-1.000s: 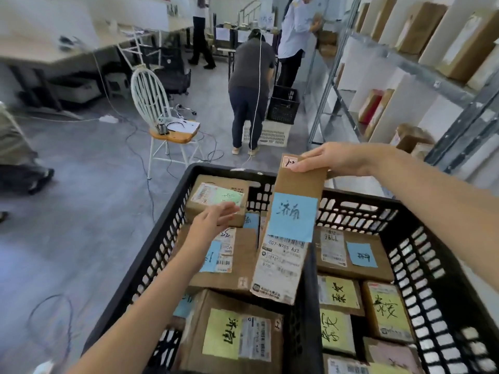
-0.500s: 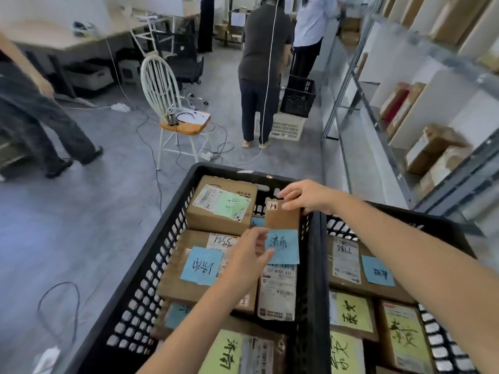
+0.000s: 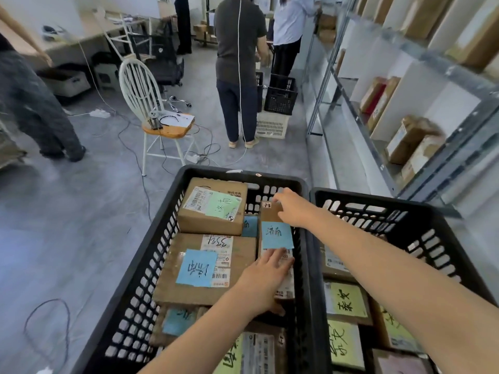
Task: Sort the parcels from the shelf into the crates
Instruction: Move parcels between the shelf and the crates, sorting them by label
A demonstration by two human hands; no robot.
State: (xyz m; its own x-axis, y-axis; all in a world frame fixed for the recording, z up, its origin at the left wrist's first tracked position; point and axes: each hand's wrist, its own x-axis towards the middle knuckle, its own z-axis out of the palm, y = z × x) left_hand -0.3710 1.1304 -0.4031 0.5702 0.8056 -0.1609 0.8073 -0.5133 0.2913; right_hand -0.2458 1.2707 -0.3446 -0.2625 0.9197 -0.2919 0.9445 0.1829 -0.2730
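Observation:
A narrow brown parcel with a blue note (image 3: 276, 234) lies in the left black crate (image 3: 243, 174), along its right wall. My right hand (image 3: 293, 209) grips the parcel's far end. My left hand (image 3: 266, 279) rests with straight fingers on its near end. The same crate holds a large parcel with a blue note (image 3: 205, 268) and a box with a green note (image 3: 213, 206). The right black crate (image 3: 378, 199) holds parcels with yellow notes (image 3: 347, 299), partly hidden by my right arm.
The metal shelf (image 3: 432, 54) on the right holds more brown parcels (image 3: 413, 139). A white chair (image 3: 162, 125) and loose cables (image 3: 129, 147) are on the grey floor ahead. Two people (image 3: 237, 63) stand by other crates (image 3: 280, 98); another person (image 3: 32, 103) is at left.
The narrow parcel went from raised over the crates down into the left crate. My left hand moved right onto its near end. My view shifted nearer to the crates.

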